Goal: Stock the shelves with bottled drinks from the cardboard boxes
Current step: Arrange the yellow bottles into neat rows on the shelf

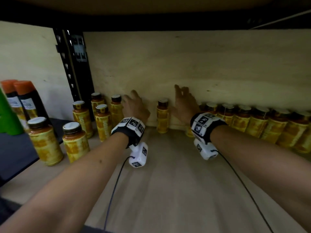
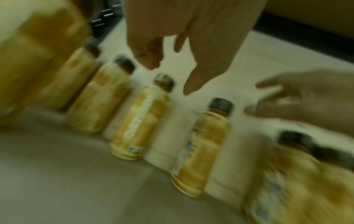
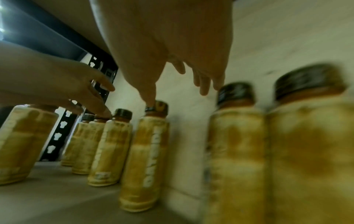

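Right now my fingers hold nothing: on my left hand [image 1: 134, 107] they hang loose and a little spread above the bottles at the back of the shelf [image 1: 176, 174], and on my right hand [image 1: 184, 105] they are stretched out and splayed. From the right wrist view, my right thumb [image 3: 148, 89] appears to touch the cap of the lone bottle [image 1: 162, 117] standing between my two hands against the back panel [image 1: 185, 64] (the blur keeps me from being sure of contact). To the left of my left hand stands a loose cluster of yellow-labelled bottles [image 1: 101, 122] with dark caps, all upright, two of them nearer the front edge. To the right of my right hand a tight row of the same bottles [image 1: 262, 123] lines the back panel, shoulder to shoulder. Farther left, past the black upright post [image 1: 74, 64], are darker bottles with orange caps [image 1: 25, 96] and something green [image 1: 8, 118] at the frame edge. Both my wrists wear white camera units with cables trailing over the wooden board.
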Available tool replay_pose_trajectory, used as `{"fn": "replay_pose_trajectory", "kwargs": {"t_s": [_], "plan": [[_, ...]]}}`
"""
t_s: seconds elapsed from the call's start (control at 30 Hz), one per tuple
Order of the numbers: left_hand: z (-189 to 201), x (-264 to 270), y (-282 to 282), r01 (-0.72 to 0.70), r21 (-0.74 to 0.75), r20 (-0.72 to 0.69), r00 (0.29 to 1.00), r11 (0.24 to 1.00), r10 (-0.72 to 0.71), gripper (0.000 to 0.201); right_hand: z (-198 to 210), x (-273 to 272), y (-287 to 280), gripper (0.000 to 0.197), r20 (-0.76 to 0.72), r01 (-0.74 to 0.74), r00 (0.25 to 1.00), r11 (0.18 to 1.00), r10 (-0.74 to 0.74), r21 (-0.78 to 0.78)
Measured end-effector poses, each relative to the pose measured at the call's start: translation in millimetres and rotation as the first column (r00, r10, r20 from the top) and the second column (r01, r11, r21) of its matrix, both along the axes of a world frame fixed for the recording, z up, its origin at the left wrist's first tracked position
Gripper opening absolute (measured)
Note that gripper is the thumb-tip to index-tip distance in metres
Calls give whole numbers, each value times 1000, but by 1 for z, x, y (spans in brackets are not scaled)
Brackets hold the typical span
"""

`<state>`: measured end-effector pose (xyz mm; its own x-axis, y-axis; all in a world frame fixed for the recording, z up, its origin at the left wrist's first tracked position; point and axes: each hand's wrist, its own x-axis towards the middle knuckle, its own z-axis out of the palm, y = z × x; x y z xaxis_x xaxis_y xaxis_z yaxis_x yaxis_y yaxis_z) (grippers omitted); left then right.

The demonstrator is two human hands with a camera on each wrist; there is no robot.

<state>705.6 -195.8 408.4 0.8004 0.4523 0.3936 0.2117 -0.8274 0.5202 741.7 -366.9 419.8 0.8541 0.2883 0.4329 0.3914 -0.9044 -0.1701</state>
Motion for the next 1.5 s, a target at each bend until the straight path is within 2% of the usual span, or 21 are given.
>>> {"fn": "replay_pose_trajectory", "kwargs": {"t_s": [0.07, 0.13, 0.17, 0.2, 0.27, 0.33, 0.37, 0.4, 0.47, 0.53, 0.6, 0.7, 0.77, 0.83, 0.97, 1.07, 1.13, 1.37, 1.5], "plan": [[0, -3, -20, 129, 78, 62, 989, 989, -133, 60, 9, -5, -34, 80, 63, 90, 995, 986, -82, -144], [1, 0, -48, 307, 5, 36, 951, 952, -307, 50, 7, -11, -71, 82, -12, 173, 982, 925, -188, -339], [0, 4, -63, 375, -49, -1, 927, 926, -376, 49, 1, -15, -86, 82, -54, 170, 976, 896, -210, -411], [-1, 9, -80, 426, -95, -39, 901, 900, -431, 51, -8, -21, -97, 80, -55, 151, 980, 890, -193, -430], [-2, 16, -114, 502, -148, -108, 848, 852, -518, 66, -23, -40, -108, 70, 101, 115, 992, 898, -79, -424], [-5, 24, -141, 529, -169, -145, 821, 832, -552, 80, -30, -60, -118, 57, 248, 43, 966, 904, 71, -424], [-5, 26, -151, 520, -189, -147, 824, 833, -548, 83, -36, -67, -126, 54, 255, -38, 954, 906, 159, -422], [-5, 26, -158, 510, -222, -128, 830, 831, -543, 84, -41, -72, -134, 52, 212, -77, 960, 901, 183, -427], [-7, 25, -164, 479, -261, -60, 858, 838, -510, 82, -46, -78, -148, 49, 101, -101, 984, 923, 148, -372], [-10, 20, -163, 487, -217, -49, 860, 846, -507, 78, -45, -79, -160, 43, -46, -63, 997, 976, 55, -207], [-11, 8, -155, 541, -139, -70, 830, 829, -554, 63, -37, -81, -160, 41, -156, -15, 988, 999, 9, -37], [-13, -13, -126, 586, -80, -48, 806, 806, -590, 50, -31, -83, -139, 56, -156, -33, 985, 971, 71, 238], [-14, -27, -99, 582, -78, -38, 810, 809, -586, 62, -29, -84, -111, 59, -193, -69, 969, 918, 155, 390], [-12, -43, -70, 521, -115, -49, 847, 846, -529, 74, -28, -82, -79, 58, -251, -82, 944, 889, 214, 451], [-3, -62, -11, 344, -110, -105, 929, 933, -355, 53, -26, -82, -19, 56, -296, -147, 902, 868, 314, 473], [0, -71, 18, 238, -101, -113, 962, 966, -249, 39, -26, -77, 16, 60, -319, -140, 892, 866, 321, 480], [2, -74, 25, 186, -93, -120, 973, 978, -196, 39, -27, -74, 31, 63, -328, -118, 895, 870, 301, 478], [5, -78, 26, 174, -125, -126, 974, 977, -190, 40, -29, -69, 41, 62, -308, -65, 933, 932, 183, 356], [5, -80, 30, 177, -108, -130, 973, 978, -191, 43, -30, -68, 41, 61, -303, -49, 939, 936, 162, 350]]}}
